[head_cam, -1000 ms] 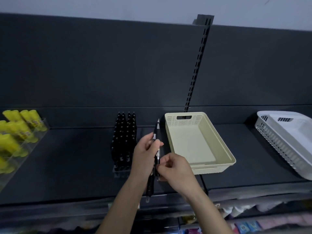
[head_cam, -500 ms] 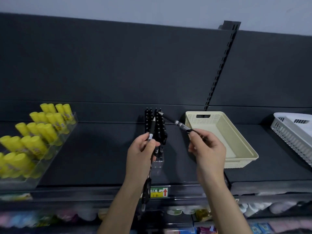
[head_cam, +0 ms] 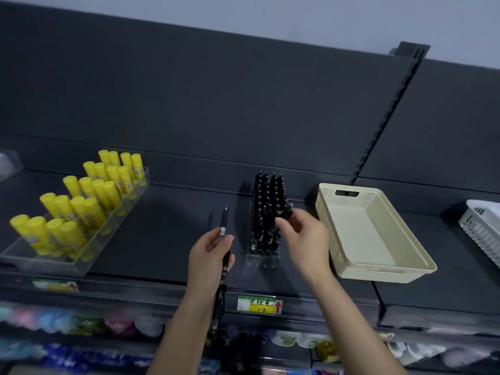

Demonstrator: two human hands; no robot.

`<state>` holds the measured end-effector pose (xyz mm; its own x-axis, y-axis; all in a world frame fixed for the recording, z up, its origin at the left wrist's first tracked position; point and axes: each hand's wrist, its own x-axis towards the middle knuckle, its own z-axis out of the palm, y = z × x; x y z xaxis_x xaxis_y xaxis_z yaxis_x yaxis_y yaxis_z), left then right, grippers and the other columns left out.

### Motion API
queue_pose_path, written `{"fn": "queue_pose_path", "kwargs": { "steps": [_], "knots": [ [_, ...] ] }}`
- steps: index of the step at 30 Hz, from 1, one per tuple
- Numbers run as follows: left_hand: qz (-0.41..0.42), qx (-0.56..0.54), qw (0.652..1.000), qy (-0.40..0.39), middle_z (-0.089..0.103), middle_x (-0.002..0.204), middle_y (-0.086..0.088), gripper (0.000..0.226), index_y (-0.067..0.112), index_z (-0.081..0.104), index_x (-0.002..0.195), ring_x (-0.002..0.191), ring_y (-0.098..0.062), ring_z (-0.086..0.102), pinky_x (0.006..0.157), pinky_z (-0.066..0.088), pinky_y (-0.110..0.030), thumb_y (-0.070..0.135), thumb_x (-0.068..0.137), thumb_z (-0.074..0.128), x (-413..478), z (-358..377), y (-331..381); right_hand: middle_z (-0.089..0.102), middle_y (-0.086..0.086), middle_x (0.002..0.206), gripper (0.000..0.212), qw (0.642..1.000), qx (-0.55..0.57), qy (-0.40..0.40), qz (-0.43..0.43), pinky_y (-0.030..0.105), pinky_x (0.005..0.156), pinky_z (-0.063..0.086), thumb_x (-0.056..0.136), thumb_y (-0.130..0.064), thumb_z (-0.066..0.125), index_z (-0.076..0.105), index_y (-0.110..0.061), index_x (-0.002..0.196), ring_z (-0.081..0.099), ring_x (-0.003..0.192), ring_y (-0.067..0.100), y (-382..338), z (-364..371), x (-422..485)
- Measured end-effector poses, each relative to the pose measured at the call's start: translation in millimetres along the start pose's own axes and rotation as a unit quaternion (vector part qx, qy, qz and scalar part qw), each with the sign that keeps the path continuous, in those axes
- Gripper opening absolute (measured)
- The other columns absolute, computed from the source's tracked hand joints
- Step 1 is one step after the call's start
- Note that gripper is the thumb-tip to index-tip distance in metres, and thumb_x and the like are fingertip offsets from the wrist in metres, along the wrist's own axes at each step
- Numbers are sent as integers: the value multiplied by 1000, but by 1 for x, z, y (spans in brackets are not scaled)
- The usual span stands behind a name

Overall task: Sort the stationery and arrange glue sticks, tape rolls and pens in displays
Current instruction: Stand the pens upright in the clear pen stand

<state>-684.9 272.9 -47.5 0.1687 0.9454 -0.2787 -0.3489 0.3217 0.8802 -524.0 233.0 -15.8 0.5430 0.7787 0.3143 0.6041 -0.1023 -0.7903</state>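
Note:
A clear pen stand on the dark shelf holds several upright black pens. My right hand pinches one black pen at the right side of that stand, its tip among the standing pens. My left hand grips a small bunch of black pens just left of the stand; one points up, others hang below the fist. Yellow glue sticks stand in rows in a clear tray at the left.
A cream perforated basket with nothing in it sits right of the pen stand. A white basket lies at the far right edge. A price label is on the shelf's front rail. Blurred goods fill the shelf below.
My right hand took one pen from the bunch and carried it to the stand's right side. The view swung left and tilted, showing more glue sticks.

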Motion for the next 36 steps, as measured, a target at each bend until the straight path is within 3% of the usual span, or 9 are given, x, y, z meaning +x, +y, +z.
{"fn": "queue_pose_path", "kwargs": {
  "steps": [4, 9, 14, 18, 23, 25, 27, 30, 36],
  "knots": [
    [-1, -5, 1000, 23, 58, 85, -1, 25, 7, 63, 114, 68, -11, 55, 65, 52, -26, 9, 89, 66, 6, -2, -3, 63, 3, 70, 19, 998, -45, -41, -25, 15, 56, 39, 88, -24, 66, 62, -7, 79, 56, 65, 15, 4, 11, 6],
    [1, -10, 999, 35, 58, 89, -2, 24, 9, 63, 112, 74, -12, 56, 68, 52, -27, 11, 88, 67, 11, 3, -8, 60, 7, 64, 29, 992, -99, -73, -38, 23, 51, 36, 88, -25, 65, 56, -2, 73, 51, 58, 18, 2, 13, 15],
    [6, -8, 999, 47, 55, 87, -2, 24, 11, 63, 112, 73, -10, 55, 67, 52, -25, 12, 89, 66, 15, 7, -12, 49, -4, 58, 37, 980, -143, -137, -8, 19, 46, 30, 88, -24, 66, 43, -17, 60, 44, 51, 8, 13, 20, 10],
    [12, -8, 999, 52, 55, 87, -3, 24, 9, 63, 112, 74, -10, 55, 67, 53, -25, 12, 89, 66, 18, 9, -13, 61, 6, 66, 27, 980, -128, -151, -6, 26, 54, 43, 88, -25, 65, 57, -7, 71, 57, 61, 18, 19, 24, 8],
    [17, -13, 998, 65, 56, 89, -4, 23, 10, 63, 112, 76, -12, 56, 66, 52, -25, 12, 89, 65, 19, 13, -14, 58, 3, 65, 27, 974, -139, -175, -31, 23, 53, 40, 88, -25, 65, 56, -6, 71, 54, 59, 16, 19, 21, 11],
    [21, -13, 997, 69, 56, 88, -3, 22, 11, 63, 112, 76, -12, 56, 66, 52, -25, 12, 90, 64, 18, 15, -14, 63, 4, 72, 23, 974, -142, -177, -26, 28, 60, 48, 88, -26, 66, 60, -6, 78, 60, 67, 17, 22, 20, 10],
    [24, -14, 997, 75, 57, 87, -2, 20, 11, 63, 110, 75, -11, 57, 66, 52, -24, 12, 90, 64, 17, 16, -14, 67, 1, 83, 17, 980, -125, -151, -23, 25, 68, 51, 86, -26, 68, 64, -11, 92, 63, 76, 14, 25, 16, 3],
    [25, -16, 996, 87, 56, 83, -2, 21, 9, 62, 111, 72, -11, 56, 63, 52, -23, 11, 90, 63, 17, 17, -15, 62, -8, 78, 9, 991, -31, -125, -33, 13, 66, 44, 82, -16, 71, 62, -19, 83, 58, 72, 5, 23, 6, -15],
    [6, 1, 996, 92, 55, 86, -6, 27, 1, 59, 117, 75, -16, 54, 49, 47, -18, 10, 91, 60, 16, 25, -20, 58, -7, 92, 28, 949, 110, -258, -144, 14, 72, 47, 79, 9, 64, 72, -14, 94, 58, 81, 5, 10, 17, -45]
  ]
}}
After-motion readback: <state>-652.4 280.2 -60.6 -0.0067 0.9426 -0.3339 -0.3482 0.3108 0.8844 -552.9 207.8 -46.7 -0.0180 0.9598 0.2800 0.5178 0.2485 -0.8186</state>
